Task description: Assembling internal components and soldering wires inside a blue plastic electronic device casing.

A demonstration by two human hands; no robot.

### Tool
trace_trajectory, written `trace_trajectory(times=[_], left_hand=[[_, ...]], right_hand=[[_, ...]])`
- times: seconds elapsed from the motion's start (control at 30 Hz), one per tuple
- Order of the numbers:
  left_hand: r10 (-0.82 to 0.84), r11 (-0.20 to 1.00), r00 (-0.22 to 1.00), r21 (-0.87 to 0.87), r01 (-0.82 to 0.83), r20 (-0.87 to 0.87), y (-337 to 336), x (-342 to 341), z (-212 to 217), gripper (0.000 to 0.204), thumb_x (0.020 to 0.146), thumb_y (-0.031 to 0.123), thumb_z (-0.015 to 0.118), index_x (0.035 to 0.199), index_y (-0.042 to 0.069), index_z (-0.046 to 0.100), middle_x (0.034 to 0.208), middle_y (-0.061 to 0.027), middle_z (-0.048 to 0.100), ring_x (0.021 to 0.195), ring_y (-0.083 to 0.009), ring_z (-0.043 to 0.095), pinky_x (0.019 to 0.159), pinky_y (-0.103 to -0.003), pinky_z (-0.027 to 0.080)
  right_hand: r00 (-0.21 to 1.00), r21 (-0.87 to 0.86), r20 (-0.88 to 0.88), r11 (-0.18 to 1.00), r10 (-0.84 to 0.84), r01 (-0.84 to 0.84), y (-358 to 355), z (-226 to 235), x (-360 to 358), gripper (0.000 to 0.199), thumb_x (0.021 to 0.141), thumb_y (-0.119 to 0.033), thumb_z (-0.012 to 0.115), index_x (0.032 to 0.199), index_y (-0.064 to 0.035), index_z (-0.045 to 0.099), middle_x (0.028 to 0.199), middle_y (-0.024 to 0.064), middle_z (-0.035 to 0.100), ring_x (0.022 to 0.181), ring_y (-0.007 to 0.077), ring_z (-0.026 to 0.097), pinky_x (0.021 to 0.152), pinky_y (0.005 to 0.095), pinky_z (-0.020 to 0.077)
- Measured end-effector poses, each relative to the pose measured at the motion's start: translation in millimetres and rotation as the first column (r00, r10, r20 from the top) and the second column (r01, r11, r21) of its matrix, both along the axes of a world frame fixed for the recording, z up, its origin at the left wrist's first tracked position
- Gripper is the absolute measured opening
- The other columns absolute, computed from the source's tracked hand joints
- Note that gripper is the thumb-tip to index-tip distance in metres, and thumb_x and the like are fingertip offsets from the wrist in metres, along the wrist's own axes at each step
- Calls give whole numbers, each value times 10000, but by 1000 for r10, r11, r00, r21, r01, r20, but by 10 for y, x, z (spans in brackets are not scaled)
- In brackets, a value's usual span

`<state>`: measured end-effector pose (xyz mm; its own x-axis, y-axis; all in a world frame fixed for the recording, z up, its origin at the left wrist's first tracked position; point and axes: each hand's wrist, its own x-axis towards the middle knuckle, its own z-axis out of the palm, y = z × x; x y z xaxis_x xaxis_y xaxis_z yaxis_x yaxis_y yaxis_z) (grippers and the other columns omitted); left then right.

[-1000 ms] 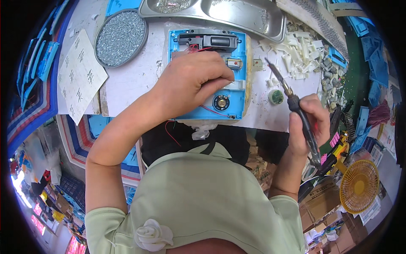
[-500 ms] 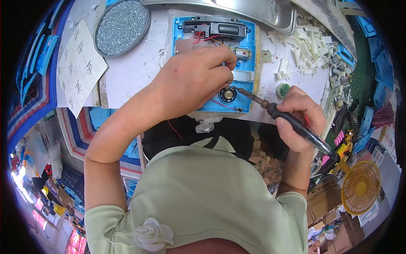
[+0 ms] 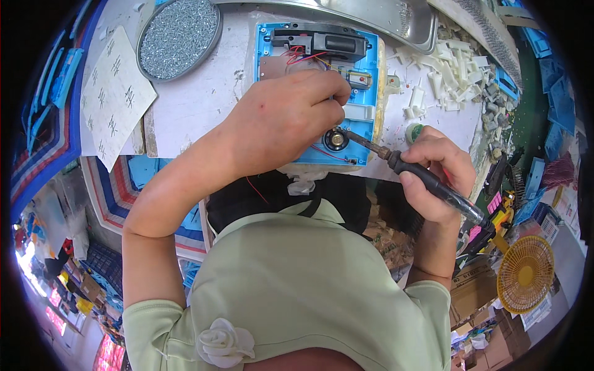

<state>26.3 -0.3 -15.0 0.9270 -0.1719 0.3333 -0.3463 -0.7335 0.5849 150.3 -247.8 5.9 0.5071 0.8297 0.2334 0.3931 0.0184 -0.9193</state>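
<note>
In my right hand [image 3: 440, 172] is a soldering iron [image 3: 416, 168], gripped by its black handle. Its tip reaches the small round speaker [image 3: 336, 140] in the lower part of a blue plastic housing [image 3: 373, 99]. My left hand [image 3: 291, 117] is over the housing, fingers pinched just above the speaker; what they hold, if anything, is hidden. Red wires [image 3: 298, 54] and a black plastic mechanism [image 3: 328, 43] fill the housing's far end. A brown board [image 3: 272, 67] shows beside my left hand. One thin red wire hangs down below my left wrist.
A round tray of small screws [image 3: 179, 40] stands at the far left, beside a marked paper sheet [image 3: 117, 99]. White plastic parts [image 3: 455, 71] are heaped at the right, near a small green-and-white round container [image 3: 413, 132]. A metal tray [image 3: 371, 17] lies at the back. A yellow fan [image 3: 525, 274] is at lower right.
The whole view has shifted slightly. Both hands keep nearly the same pose, and the soldering iron's tip stays at the speaker.
</note>
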Motion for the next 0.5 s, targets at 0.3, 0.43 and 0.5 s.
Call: trace_trajectory(times=[0.3,0.43,0.5], left_hand=[[-8,1000,1000,6,8,0,3,1,-6,221,742,20,760,909,61,621,1034,-66,623,930,-273,653,723,-364,553],[-12,1000,1000,17,12,-4,11,3,4,218,748,19,757,909,64,617,1033,-65,621,924,-273,653,719,-364,550],[-16,1000,1000,13,16,-13,13,2,20,211,754,20,755,907,64,618,1028,-66,622,917,-274,653,718,-363,547]], right_hand=[[999,-42,-33,999,-19,18,-40,111,14,254,722,-61,763,939,25,663,712,48,581,579,116,456,533,258,317],[998,-90,-51,996,-26,21,-129,162,8,267,768,-83,752,956,47,613,763,76,572,653,131,467,581,269,321],[999,-43,-39,999,-36,34,-144,141,22,268,750,-73,759,953,43,630,746,72,578,630,129,469,566,265,324]])
